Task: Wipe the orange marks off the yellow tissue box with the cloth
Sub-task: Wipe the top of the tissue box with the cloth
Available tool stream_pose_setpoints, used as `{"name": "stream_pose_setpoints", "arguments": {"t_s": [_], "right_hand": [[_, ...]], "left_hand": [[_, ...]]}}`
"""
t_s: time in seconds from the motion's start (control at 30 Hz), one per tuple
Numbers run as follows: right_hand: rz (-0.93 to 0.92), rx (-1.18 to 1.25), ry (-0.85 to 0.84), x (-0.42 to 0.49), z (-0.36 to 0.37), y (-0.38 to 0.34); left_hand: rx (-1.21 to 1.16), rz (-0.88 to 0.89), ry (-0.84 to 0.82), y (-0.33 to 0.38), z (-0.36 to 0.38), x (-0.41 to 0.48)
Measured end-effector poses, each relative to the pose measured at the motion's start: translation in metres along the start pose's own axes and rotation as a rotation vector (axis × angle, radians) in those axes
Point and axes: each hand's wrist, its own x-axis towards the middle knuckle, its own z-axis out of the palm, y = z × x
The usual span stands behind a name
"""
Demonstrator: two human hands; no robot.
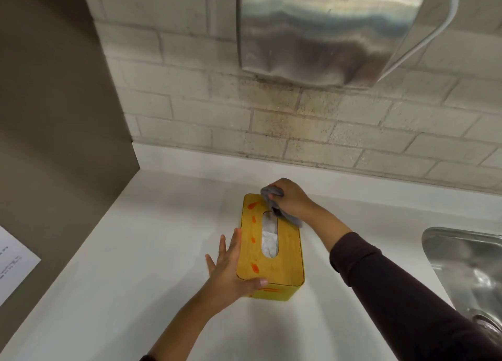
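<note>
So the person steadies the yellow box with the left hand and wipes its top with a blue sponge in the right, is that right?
Not quite. The head view shows the right hand holding a grey cloth, not a blue sponge. The rest stands: the left hand steadies the yellow box while the cloth is on its top.
</note>
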Motion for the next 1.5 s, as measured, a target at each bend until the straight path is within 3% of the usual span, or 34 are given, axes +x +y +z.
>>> {"name": "stream_pose_setpoints", "arguments": {"t_s": [0.17, 0.4, 0.6, 0.77, 0.9, 1.03, 1.23, 1.5], "right_hand": [[-0.012, -0.01, -0.007, 0.006, 0.021, -0.006], [-0.185, -0.157, -0.089, 0.001, 0.024, 0.004], [-0.089, -0.059, 0.047, 0.009, 0.026, -0.005], [-0.047, 0.091, -0.094, 0.0, 0.026, -0.009], [-0.194, -0.084, -0.126, -0.005, 0.027, -0.006], [-0.241, -0.093, -0.027, -0.001, 0.027, -0.01], [-0.252, -0.094, -0.08, -0.012, 0.025, -0.003], [-0.123, -0.025, -0.055, -0.009, 0.03, -0.016]], "left_hand": [[-0.107, -0.003, -0.015, 0.002, 0.0, -0.003], [-0.151, 0.007, -0.011, 0.004, 0.0, -0.005], [-0.157, 0.009, -0.035, 0.006, -0.002, -0.007], [-0.147, 0.004, -0.029, 0.005, -0.002, -0.006], [-0.151, 0.0, -0.016, 0.003, 0.0, -0.004], [-0.148, 0.003, -0.022, 0.002, 0.0, -0.004], [-0.151, -0.002, -0.019, 0.0, 0.001, -0.004], [-0.136, 0.01, -0.018, 0.002, 0.0, -0.006]]}}
